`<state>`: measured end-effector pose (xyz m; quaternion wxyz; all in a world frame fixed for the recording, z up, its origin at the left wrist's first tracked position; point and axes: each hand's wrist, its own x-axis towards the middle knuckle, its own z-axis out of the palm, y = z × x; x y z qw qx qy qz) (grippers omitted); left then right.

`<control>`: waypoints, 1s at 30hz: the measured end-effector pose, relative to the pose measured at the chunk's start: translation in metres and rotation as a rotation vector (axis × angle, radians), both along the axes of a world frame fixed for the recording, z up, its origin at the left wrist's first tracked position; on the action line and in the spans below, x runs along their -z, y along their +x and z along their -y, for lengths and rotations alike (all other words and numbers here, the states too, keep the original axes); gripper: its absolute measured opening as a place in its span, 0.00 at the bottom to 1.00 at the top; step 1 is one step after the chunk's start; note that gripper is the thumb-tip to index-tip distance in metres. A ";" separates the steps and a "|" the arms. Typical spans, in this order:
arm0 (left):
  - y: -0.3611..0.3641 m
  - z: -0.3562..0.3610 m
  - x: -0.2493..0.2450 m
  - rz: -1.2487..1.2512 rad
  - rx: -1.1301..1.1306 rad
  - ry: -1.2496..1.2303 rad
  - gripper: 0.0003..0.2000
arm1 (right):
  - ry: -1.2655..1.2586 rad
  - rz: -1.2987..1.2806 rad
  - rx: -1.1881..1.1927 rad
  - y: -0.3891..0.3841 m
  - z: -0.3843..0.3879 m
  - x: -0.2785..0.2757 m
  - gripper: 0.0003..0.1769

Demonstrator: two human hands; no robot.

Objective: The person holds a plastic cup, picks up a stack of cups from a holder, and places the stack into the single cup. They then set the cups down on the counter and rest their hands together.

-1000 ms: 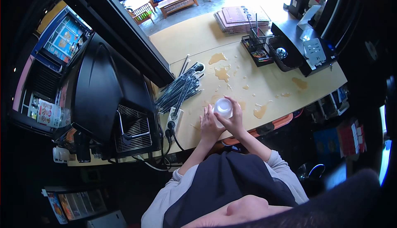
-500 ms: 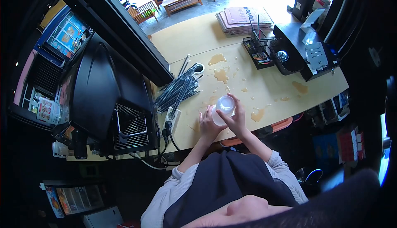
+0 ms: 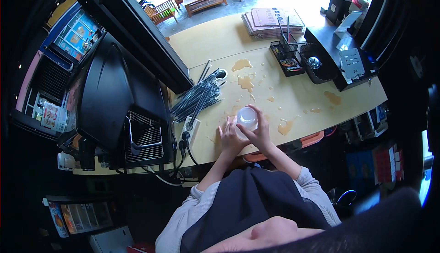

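Note:
A translucent plastic cup [image 3: 247, 117] is between my two hands, close over the wooden counter [image 3: 211, 136], its round end facing up toward me. My left hand [image 3: 230, 135] wraps the cup's left side low down. On the other side, my right hand [image 3: 260, 131] curls round it, with thumb in front and fingers behind near the top. Light brown puddles [image 3: 245, 83] lie on the counter just beyond the cup, and another puddle [image 3: 285, 127] spreads to the right of my right hand.
Wrapped black straws [image 3: 198, 98] lie left of my hands by a power strip [image 3: 189, 131] with plugged cables. A large black machine [image 3: 110, 92] stands further left. At the back are stacked flat cardboard pieces [image 3: 272, 22], a black organizer [image 3: 286, 60] and a black cash drawer [image 3: 341, 56].
The cup's round end has shifted slightly left and tilted a little in my hands. Both hands keep their hold in nearly the same place; the view has moved slightly.

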<state>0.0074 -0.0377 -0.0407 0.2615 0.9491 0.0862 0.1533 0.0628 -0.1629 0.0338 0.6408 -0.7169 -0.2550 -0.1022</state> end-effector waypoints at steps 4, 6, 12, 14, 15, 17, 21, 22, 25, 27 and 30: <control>-0.002 -0.001 -0.003 0.016 -0.014 0.001 0.55 | 0.027 0.007 -0.010 -0.002 0.001 -0.005 0.41; -0.003 0.001 -0.010 0.021 -0.007 0.050 0.55 | 0.037 0.007 0.003 -0.002 0.002 -0.005 0.41; -0.004 0.002 -0.016 0.022 -0.022 0.101 0.57 | 0.036 -0.015 -0.010 0.002 0.005 -0.003 0.41; -0.004 0.002 -0.017 0.012 -0.029 0.099 0.58 | 0.043 -0.015 -0.016 0.002 0.004 -0.004 0.41; -0.004 0.002 -0.018 0.001 -0.037 0.096 0.58 | 0.050 -0.017 -0.023 0.002 0.004 -0.004 0.41; -0.004 0.003 -0.018 -0.033 -0.047 0.076 0.58 | 0.060 -0.007 -0.015 0.000 0.003 -0.008 0.42; -0.006 0.004 -0.019 -0.230 -0.069 0.066 0.56 | 0.109 0.070 -0.008 0.002 0.006 -0.027 0.43; -0.007 0.006 -0.019 -0.229 -0.069 0.064 0.56 | 0.106 0.072 -0.008 0.003 0.007 -0.035 0.43; -0.007 0.007 -0.015 -0.267 -0.081 0.114 0.56 | 0.039 0.134 0.036 0.004 0.008 -0.048 0.44; -0.006 0.006 -0.013 -0.284 -0.078 0.136 0.58 | 0.010 0.222 0.038 0.006 0.009 -0.050 0.44; -0.007 0.005 -0.014 -0.307 -0.077 0.151 0.60 | 0.035 0.266 0.036 0.004 0.014 -0.053 0.46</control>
